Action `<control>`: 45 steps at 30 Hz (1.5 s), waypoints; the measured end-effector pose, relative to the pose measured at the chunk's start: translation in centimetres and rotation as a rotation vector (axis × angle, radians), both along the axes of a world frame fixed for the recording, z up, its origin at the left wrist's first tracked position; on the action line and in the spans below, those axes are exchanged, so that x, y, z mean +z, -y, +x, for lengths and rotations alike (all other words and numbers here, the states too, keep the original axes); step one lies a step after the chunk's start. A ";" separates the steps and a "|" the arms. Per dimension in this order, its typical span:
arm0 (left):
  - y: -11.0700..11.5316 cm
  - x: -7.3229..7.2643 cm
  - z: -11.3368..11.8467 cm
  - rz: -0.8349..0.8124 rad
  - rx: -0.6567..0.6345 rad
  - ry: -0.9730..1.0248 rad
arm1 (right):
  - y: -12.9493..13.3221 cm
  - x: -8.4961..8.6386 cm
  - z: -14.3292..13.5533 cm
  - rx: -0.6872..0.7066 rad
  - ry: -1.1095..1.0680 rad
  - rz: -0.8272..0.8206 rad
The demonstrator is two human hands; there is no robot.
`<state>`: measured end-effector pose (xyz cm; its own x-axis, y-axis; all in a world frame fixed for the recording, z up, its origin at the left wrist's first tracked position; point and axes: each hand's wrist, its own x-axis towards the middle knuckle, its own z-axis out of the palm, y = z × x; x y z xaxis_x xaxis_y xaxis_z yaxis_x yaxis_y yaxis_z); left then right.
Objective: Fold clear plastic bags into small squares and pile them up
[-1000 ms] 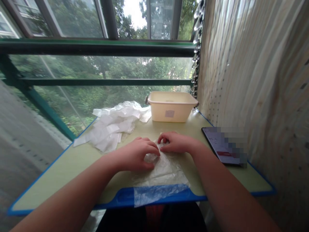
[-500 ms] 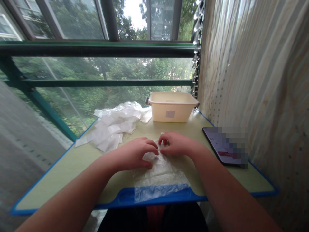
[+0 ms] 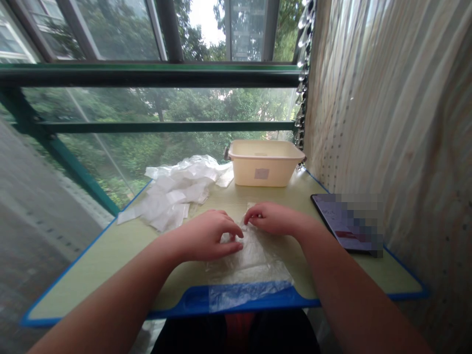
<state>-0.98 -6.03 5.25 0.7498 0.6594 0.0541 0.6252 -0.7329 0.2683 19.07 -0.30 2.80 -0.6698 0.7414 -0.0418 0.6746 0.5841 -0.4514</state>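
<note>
A thin, clear plastic bag (image 3: 254, 255) lies crinkled on the table before me, its near end over the blue front edge. My left hand (image 3: 210, 236) rests at the bag's left side, thumb and forefinger apart, with some film showing between them. Just across from it, at the far part of the bag, my right hand (image 3: 275, 219) has its fingers curled down and the fingertips drawn together on the film. The exact hold of those fingertips is partly hidden.
A heap of white, translucent plastic bags (image 3: 173, 196) lies at the back left. Beside it stands a cream plastic bin (image 3: 263, 169) with a small label. A phone (image 3: 342, 231) lies at the right on the blue-edged table (image 3: 99, 268). Curtain (image 3: 368, 108) hangs at the right.
My right hand's thumb and fingers have come together on the film. My left thumb has risen slightly toward the forefinger. The view has shifted a little.
</note>
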 end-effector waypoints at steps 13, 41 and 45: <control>-1.6 -1.5 -0.3 -0.046 0.196 0.084 | 0.9 0.6 -0.5 -0.001 0.034 -0.002; -1.5 -1.5 -0.1 0.177 0.086 0.045 | -2.5 -1.3 1.0 -0.254 -0.002 0.129; -1.9 -2.4 0.7 0.207 0.081 0.110 | -3.3 -2.0 0.7 -0.366 -0.030 0.232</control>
<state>-0.32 -4.14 2.82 0.6770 0.6836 0.2727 0.6594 -0.7279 0.1879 19.72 3.02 0.76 -0.3594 0.9176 0.1697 0.8446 0.3972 -0.3590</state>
